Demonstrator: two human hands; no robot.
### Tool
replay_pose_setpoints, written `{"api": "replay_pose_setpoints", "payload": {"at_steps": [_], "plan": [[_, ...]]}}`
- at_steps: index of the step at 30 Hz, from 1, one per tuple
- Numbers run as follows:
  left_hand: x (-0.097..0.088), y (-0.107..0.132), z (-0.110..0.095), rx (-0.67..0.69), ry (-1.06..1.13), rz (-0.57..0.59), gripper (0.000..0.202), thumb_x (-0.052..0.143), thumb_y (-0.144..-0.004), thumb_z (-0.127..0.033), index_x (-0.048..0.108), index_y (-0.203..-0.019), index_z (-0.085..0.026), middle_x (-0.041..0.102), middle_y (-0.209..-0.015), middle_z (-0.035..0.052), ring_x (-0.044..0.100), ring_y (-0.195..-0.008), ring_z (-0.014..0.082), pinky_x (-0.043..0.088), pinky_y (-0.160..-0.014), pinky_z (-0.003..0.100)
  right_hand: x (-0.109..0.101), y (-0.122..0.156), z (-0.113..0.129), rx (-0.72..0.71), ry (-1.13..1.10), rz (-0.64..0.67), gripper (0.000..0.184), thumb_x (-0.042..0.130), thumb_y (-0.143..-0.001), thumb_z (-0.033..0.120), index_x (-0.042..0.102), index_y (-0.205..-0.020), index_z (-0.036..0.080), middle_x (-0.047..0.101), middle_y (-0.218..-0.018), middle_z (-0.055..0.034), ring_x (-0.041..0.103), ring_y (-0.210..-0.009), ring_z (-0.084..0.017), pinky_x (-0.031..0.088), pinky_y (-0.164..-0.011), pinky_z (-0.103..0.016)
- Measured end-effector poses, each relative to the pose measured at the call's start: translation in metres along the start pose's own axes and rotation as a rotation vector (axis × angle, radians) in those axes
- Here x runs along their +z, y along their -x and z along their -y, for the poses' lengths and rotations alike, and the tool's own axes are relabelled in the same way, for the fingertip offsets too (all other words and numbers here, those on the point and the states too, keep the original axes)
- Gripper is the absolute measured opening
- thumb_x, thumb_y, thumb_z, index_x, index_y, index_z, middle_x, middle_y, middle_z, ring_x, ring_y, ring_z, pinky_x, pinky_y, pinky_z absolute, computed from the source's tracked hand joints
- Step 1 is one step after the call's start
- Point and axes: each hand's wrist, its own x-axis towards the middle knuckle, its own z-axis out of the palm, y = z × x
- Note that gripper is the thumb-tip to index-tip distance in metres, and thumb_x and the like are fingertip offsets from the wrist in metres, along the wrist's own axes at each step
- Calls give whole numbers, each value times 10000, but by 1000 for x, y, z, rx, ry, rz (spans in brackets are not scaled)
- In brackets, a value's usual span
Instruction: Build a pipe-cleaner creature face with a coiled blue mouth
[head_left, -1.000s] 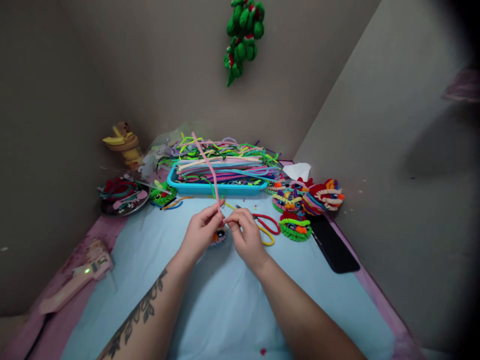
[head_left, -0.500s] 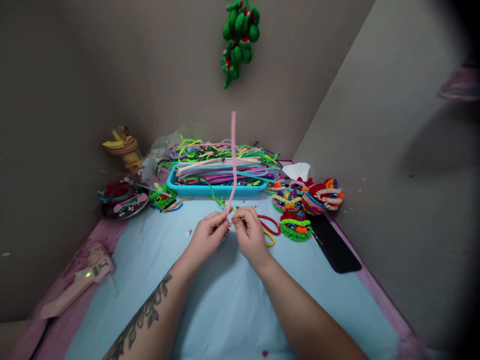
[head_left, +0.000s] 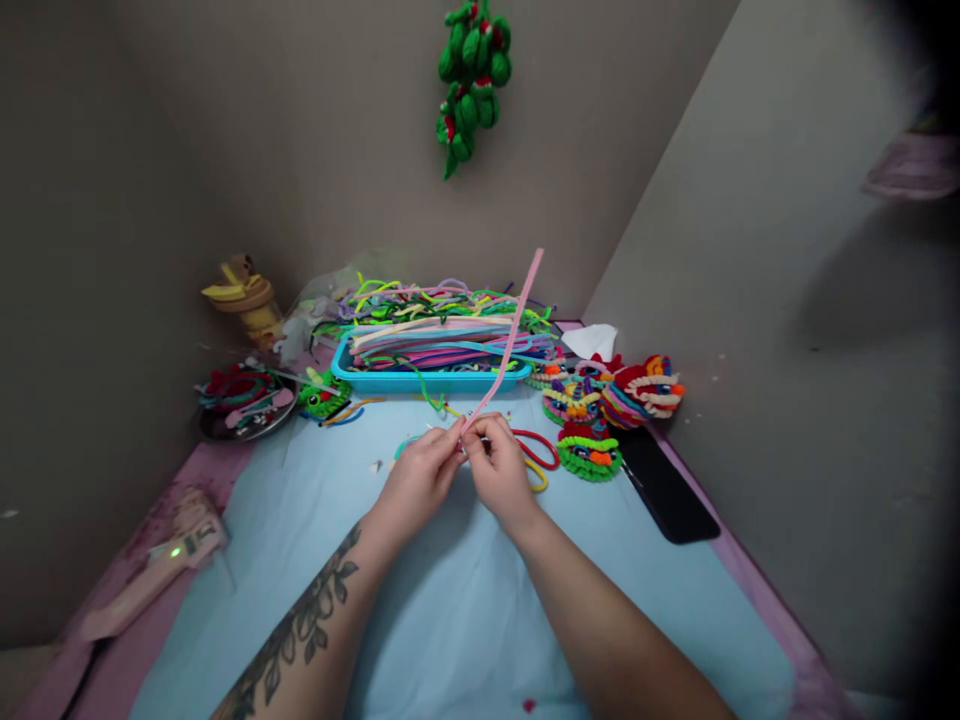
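A pink pipe cleaner [head_left: 511,345] rises from between my fingertips, leaning up and to the right. My left hand [head_left: 422,472] pinches its lower end. Close against it, my right hand [head_left: 501,470] has thumb and fingers closed on the same end. The fingers hide the exact grip and whatever small part may lie between them. Just beyond my right hand, the red [head_left: 541,447] and yellow handles of scissors lie on the light blue cloth [head_left: 315,560].
At the back, a blue tray [head_left: 427,381] holds many pipe cleaners. Colourful pipe-cleaner figures [head_left: 589,455] and a black phone [head_left: 671,490] lie on the right. A pink glue gun [head_left: 161,575], its light green, is at the left, near a round dish [head_left: 251,425].
The pink pipe cleaner has swung from nearly upright to a rightward slant. My hands have drawn slightly closer together at its lower end.
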Motion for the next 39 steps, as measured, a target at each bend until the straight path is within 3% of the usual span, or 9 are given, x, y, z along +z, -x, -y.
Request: {"api": "replay_pose_setpoints", "payload": {"at_steps": [4,8,15,17,20,30,32,35,39], "plan": [[7,4,10,44,-253,-24,454,354,-915,-155,413,-1365,-174,600,-848,69,556,-734,158,485,-685,266,1,0,-1,28,1,7,156,493,-865,213,517,-711,205,520,-780,-14,517,-754,-161,427,-658,-286],[10,7,15,94,-382,-54,487,336,-886,-97,411,-1365,-139,629,-859,96,576,-752,175,501,-700,291,2,1,-4,59,9,4,147,514,-863,244,536,-724,202,524,-784,-14,523,-753,-160,430,-659,-287],[7,7,11,55,-278,-109,432,377,-890,-107,488,-1304,-163,662,-890,98,617,-786,175,519,-724,290,4,2,-6,115,-45,0,134,533,-846,266,548,-730,200,533,-780,-14,527,-743,-156,441,-624,-265],[6,7,10,45,-260,-126,415,391,-886,-106,512,-1278,-166,668,-906,98,624,-801,177,520,-732,293,5,2,-5,162,-121,-22,87,542,-841,285,555,-820,201,555,-790,-13,539,-729,-151,447,-619,-261],[7,7,9,44,-250,-147,365,408,-883,-106,561,-1212,-147,678,-916,103,632,-826,188,519,-749,307,4,1,-1,216,-241,-80,159,562,-825,309,548,-934,195,590,-842,-23,561,-730,-147,461,-641,-269],[5,6,7,-32,-164,-175,261,433,-864,-107,647,-995,-177,669,-824,57,619,-764,162,486,-705,264,4,-1,0,237,-321,-57,121,590,-796,304,574,-840,193,600,-800,-19,564,-714,-149,466,-627,-268],[5,6,6,-46,-139,-173,275,430,-869,-124,640,-1038,-181,677,-859,64,626,-792,165,484,-729,265,5,0,-1,226,-324,-32,109,600,-788,293,575,-831,195,597,-793,-15,566,-710,-148,469,-625,-267],[6,6,4,-100,-112,-156,390,412,-893,-173,510,-1270,-192,691,-909,68,635,-778,160,483,-721,262,6,0,-3,229,-318,-14,112,600,-789,292,583,-845,197,617,-811,-26,584,-736,-160,484,-642,-279],[4,6,1,-138,-80,-109,494,378,-909,-196,338,-1402,-194,682,-800,30,605,-645,132,457,-635,233,5,-1,-3,255,-301,40,97,591,-792,284,596,-816,191,619,-776,-16,586,-724,-162,485,-661,-285]]}}
